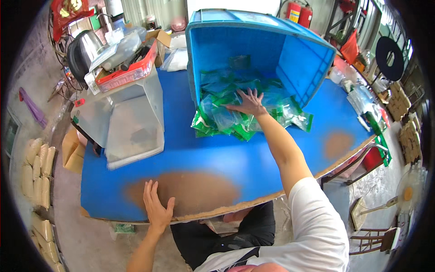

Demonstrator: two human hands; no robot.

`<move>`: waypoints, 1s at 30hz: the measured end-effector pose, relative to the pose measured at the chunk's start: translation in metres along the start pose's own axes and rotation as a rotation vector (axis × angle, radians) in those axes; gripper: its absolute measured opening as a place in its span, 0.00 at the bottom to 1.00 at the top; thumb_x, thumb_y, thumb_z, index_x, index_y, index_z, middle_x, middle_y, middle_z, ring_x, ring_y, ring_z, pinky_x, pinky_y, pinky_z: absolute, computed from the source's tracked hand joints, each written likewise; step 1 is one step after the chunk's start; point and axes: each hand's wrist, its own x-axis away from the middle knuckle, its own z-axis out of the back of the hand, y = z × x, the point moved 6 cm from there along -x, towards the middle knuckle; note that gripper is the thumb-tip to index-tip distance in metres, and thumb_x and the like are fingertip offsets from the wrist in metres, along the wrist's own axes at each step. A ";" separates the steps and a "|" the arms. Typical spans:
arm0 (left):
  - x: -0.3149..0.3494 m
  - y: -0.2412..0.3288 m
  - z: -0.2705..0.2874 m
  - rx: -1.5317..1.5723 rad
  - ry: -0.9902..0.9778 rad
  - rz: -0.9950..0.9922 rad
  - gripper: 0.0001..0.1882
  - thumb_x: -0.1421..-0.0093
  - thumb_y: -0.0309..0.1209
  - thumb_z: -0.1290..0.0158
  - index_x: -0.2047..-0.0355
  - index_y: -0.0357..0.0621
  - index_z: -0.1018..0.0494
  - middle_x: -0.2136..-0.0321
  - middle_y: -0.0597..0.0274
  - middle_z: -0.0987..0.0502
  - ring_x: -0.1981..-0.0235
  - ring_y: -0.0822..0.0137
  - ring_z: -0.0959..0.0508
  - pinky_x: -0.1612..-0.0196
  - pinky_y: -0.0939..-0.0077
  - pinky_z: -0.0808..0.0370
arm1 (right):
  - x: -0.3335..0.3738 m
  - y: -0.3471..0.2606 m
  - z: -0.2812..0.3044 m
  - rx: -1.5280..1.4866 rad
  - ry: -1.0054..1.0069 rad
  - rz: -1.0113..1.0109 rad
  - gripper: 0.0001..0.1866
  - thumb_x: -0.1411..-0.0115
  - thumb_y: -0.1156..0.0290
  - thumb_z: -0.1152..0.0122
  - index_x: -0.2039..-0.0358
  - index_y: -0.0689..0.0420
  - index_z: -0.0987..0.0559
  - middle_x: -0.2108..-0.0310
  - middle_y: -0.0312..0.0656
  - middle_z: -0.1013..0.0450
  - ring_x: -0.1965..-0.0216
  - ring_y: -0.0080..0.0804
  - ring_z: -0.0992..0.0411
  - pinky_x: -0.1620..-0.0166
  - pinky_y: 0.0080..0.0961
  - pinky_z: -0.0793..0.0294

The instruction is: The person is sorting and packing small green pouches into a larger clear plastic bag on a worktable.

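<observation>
A big blue plastic crate (299, 63) lies on its side at the back of the table, its mouth facing me. Clear plastic packets with green edges (217, 102) are heaped inside it and spill out over its lower rim. My right hand (248, 101) reaches onto this heap, palm down and fingers spread, touching the packets. Whether any packet is caught under the palm is hidden. My left hand (157, 206) rests near the table's front edge on a worn brown patch (199, 192), fingers stretched out and nothing in it.
The blue tabletop (181, 149) has a ragged front edge. At the left, a stack of translucent plastic sheets (136, 131) lies beside a translucent box under a red basket (129, 75) of odds and ends. Clear bags (362, 102) line the right edge. Fire extinguishers (299, 13) stand behind.
</observation>
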 end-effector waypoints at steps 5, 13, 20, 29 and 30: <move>-0.009 -0.001 -0.003 0.040 -0.042 0.057 0.38 0.42 0.39 0.41 0.36 0.36 0.41 0.35 0.43 0.42 0.32 0.42 0.45 0.33 0.49 0.46 | 0.019 0.003 -0.013 0.063 0.094 -0.031 0.59 0.59 0.16 0.50 0.36 0.49 0.31 0.32 0.61 0.45 0.31 0.66 0.54 0.35 0.74 0.64; -0.009 -0.005 -0.003 0.053 0.021 0.036 0.38 0.43 0.39 0.40 0.37 0.37 0.41 0.36 0.44 0.39 0.34 0.43 0.42 0.33 0.51 0.43 | 0.089 -0.031 -0.023 -0.044 0.153 -0.034 0.60 0.61 0.18 0.44 0.34 0.48 0.33 0.31 0.62 0.49 0.30 0.67 0.57 0.34 0.74 0.66; -0.001 -0.003 0.001 0.026 0.097 0.008 0.36 0.45 0.37 0.38 0.39 0.36 0.39 0.39 0.43 0.36 0.35 0.43 0.39 0.35 0.51 0.42 | 0.085 -0.018 0.024 -0.143 0.402 0.097 0.49 0.50 0.31 0.40 0.37 0.54 0.32 0.37 0.57 0.40 0.32 0.60 0.50 0.34 0.70 0.58; -0.005 -0.002 -0.007 0.024 0.031 0.068 0.36 0.46 0.37 0.37 0.40 0.36 0.38 0.39 0.43 0.36 0.36 0.42 0.38 0.35 0.51 0.41 | 0.032 0.113 0.001 -0.008 0.104 -0.254 0.53 0.54 0.22 0.45 0.35 0.44 0.32 0.37 0.58 0.39 0.35 0.59 0.45 0.35 0.65 0.54; -0.002 -0.004 -0.005 0.032 0.041 0.083 0.36 0.46 0.37 0.37 0.40 0.36 0.38 0.39 0.43 0.36 0.36 0.42 0.38 0.35 0.51 0.41 | 0.037 0.093 0.003 -0.023 0.186 -0.199 0.52 0.54 0.22 0.44 0.36 0.46 0.31 0.39 0.58 0.37 0.35 0.59 0.44 0.35 0.65 0.53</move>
